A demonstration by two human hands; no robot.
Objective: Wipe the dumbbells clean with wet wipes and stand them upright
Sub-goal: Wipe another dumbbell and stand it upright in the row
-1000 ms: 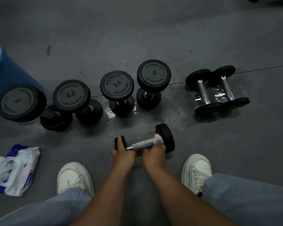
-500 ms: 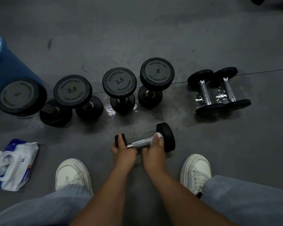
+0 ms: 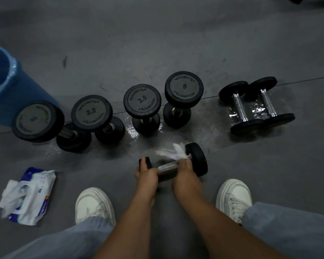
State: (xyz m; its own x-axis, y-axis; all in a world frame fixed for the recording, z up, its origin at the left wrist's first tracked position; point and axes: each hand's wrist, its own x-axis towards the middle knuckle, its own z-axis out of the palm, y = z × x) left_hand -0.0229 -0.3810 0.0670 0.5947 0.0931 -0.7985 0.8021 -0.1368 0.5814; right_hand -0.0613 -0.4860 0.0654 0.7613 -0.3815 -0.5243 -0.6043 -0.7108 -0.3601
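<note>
A small dumbbell (image 3: 197, 159) lies on its side on the grey floor (image 3: 269, 165), near, between two white shoes (image 3: 94, 204). The left hand (image 3: 147, 177) grips its left head. The right hand (image 3: 184, 177) pinches a blurred wet wipe (image 3: 176, 151) at the handle. Farther away, four dumbbells (image 3: 142, 99) stand upright in a row. Two more dumbbells (image 3: 239, 107) lie at the right.
</note>
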